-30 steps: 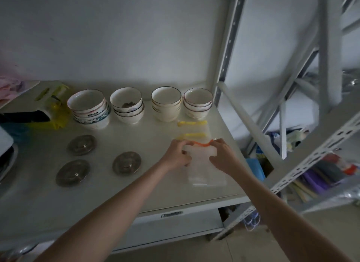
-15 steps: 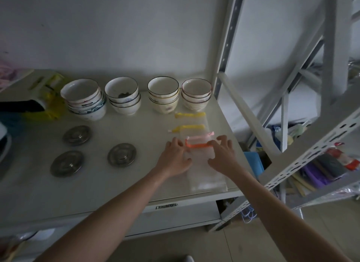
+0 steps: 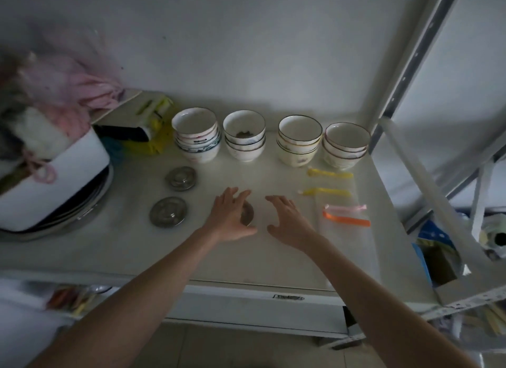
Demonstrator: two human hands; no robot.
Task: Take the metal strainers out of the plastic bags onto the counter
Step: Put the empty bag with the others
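My left hand (image 3: 228,217) spread wide over a metal strainer (image 3: 247,217) on the tabletop (image 3: 131,239) | right hand (image 3: 287,219) wide, empty | plastic bags (image 3: 346,230) just right, flat.

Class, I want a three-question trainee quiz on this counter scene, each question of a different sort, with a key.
1. True or false: the left hand grips a clear plastic bag.
2. How many stacks of white ceramic bowls line the wall?
3. The orange-sealed clear plastic bag lies: A) left of both hands, B) right of the right hand, C) inside a bowl.

Key: 1 false, it is spread over a round metal strainer; 2 four; 3 B.
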